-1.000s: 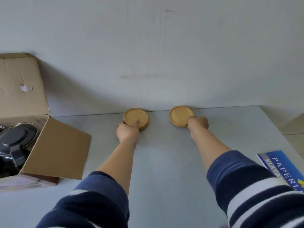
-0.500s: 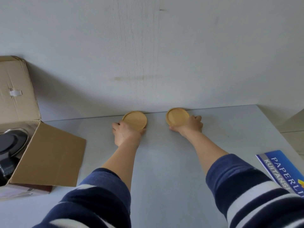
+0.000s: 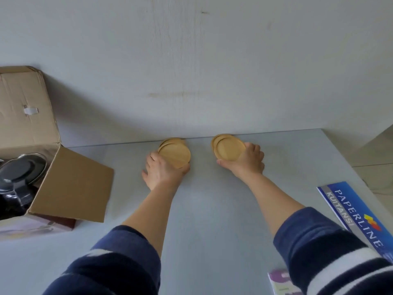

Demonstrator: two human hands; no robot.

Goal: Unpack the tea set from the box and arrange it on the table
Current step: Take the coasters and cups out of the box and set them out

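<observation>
- Nearest: two forearms in navy sleeves with white stripes, left sleeve (image 3: pixel 110 265) and right sleeve (image 3: pixel 331 252), reaching forward over a pale grey desk (image 3: pixel 212 209).
- Lower right edge: a small purple-and-white printed booklet (image 3: pixel 278 282), partly cut off by the frame and by the right sleeve.
- Right side, near the desk edge: a blue pad (image 3: pixel 359 213) lettered "PAPERLINE KUITANSI", lying flat at an angle.
- Left side: open cardboard box (image 3: pixel 70 186) on the desk, one flap folded out toward the middle, another standing up against the wall. Inside, a dark glass teapot (image 3: pixel 19 177) with a metal-rimmed lid; its lower part is hidden in shadow.
- Mid-distance, left hand (image 3: pixel 163 171): fingers curled around the near edge of a round wooden coaster (image 3: pixel 174 154), gripping it tilted up. A second coaster rim shows just behind it; whether that one lies flat I cannot tell.
- Mid-distance, right hand (image 3: pixel 246 160): closed on the right edge of another wooden coaster (image 3: pixel 229 149), thumb at its near rim, the disc tilted. Another rim shows behind it too.
- Both coaster pairs sit at the far edge of the desk, close to the wall (image 3: pixel 191 60), apart from each other.
- Farthest: the plain pale wall, faintly marked.
</observation>
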